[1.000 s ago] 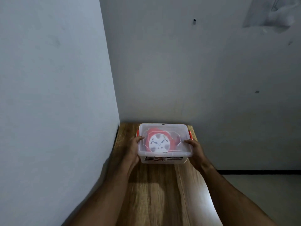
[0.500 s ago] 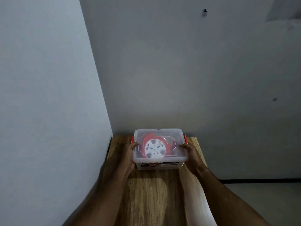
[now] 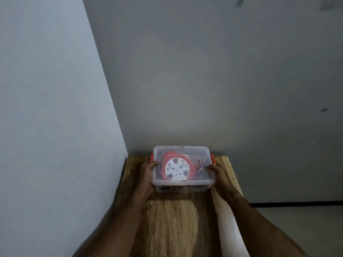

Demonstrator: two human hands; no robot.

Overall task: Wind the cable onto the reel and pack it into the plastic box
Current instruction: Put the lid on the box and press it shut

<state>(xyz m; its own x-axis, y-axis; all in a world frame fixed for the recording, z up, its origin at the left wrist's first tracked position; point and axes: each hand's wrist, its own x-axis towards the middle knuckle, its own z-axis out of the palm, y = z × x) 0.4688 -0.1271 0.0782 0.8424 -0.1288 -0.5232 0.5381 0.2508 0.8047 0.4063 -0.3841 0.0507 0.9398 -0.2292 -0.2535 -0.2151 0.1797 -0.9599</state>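
Note:
A clear plastic box [image 3: 204, 156] with a clear lid and orange side latches [image 3: 212, 158] stands on the wooden table [image 3: 176, 219], near the far end. Inside it lies the red cable reel [image 3: 177, 168] with its white hub face up, seen through the lid. My left hand [image 3: 147, 175] grips the box's left side, thumb over the lid edge. My right hand [image 3: 218, 174] grips the right side the same way. The cable itself cannot be made out apart from the reel.
The table sits in a corner: a pale wall [image 3: 55, 127] runs close along its left edge and a grey wall [image 3: 222, 80] stands just behind the box. To the right the table ends and the floor [image 3: 306, 229] lies below.
Both hands stay on the box's sides. The view has shifted, so the box sits lower and more centred in frame; the box seems to have barely moved on the table.

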